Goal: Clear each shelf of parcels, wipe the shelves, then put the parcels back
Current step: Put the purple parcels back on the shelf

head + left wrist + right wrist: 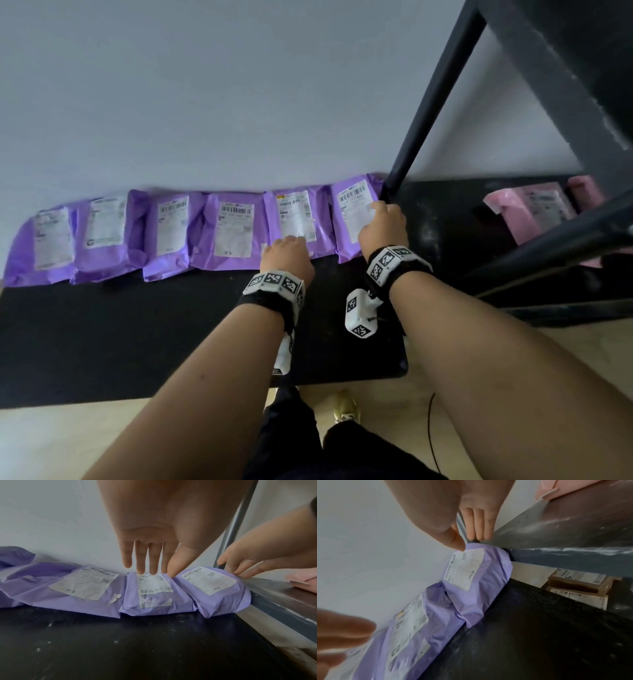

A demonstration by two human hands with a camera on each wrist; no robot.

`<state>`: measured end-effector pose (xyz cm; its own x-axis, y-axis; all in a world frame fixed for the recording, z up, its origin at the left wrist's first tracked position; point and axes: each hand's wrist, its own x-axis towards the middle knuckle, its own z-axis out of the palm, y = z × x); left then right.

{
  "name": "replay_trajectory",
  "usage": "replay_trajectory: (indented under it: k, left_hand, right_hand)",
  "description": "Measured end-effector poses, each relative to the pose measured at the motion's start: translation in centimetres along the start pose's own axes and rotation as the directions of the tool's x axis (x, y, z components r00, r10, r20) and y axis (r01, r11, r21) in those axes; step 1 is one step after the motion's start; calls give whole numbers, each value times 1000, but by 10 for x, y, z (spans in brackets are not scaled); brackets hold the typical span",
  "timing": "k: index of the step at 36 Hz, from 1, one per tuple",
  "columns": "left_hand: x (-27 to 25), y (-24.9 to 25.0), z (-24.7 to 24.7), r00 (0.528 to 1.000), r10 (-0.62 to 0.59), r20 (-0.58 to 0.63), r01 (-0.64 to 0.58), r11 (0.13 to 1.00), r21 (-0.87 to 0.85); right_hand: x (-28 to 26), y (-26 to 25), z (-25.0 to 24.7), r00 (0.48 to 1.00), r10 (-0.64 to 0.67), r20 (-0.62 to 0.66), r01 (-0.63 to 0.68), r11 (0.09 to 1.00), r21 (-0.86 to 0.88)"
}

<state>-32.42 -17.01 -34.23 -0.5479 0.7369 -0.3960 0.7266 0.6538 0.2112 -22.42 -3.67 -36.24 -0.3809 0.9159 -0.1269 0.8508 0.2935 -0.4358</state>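
Several purple parcels lie in a row against the wall on a black mat [137, 325]. My left hand [294, 240] hangs with straight fingers [142, 561] over the second parcel from the right [298, 219], tips at its far edge [154, 599]. My right hand [376, 209] reaches over the rightmost purple parcel [352, 219], next to the shelf post. Its thumb [455, 540] touches the top edge of that parcel [479, 574] and its straight fingers [476, 524] go down behind it. Neither hand has a parcel lifted.
The dark metal shelf post [421, 113] rises just right of the last purple parcel. Pink parcels [534, 209] lie on the black shelf board [445, 219] to the right. Brown cardboard boxes [578, 581] sit below the shelf. The front of the mat is bare.
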Motion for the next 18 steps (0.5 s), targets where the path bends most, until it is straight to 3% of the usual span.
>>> replay_trajectory:
  k: [4, 13, 18]
  left_hand:
    - [10, -7, -1, 1000, -8, 11, 9, 999, -51]
    - [-4, -6, 10, 998, -68, -14, 66, 993, -95]
    - [-29, 4, 21, 992, -119, -38, 112, 980, -163]
  right_hand:
    - [8, -5, 5, 993, 108, 51, -108, 994, 7]
    - [-10, 1, 13, 970, 214, 118, -217, 976, 11]
    - [-36, 7, 11, 968, 198, 152, -203, 979, 18]
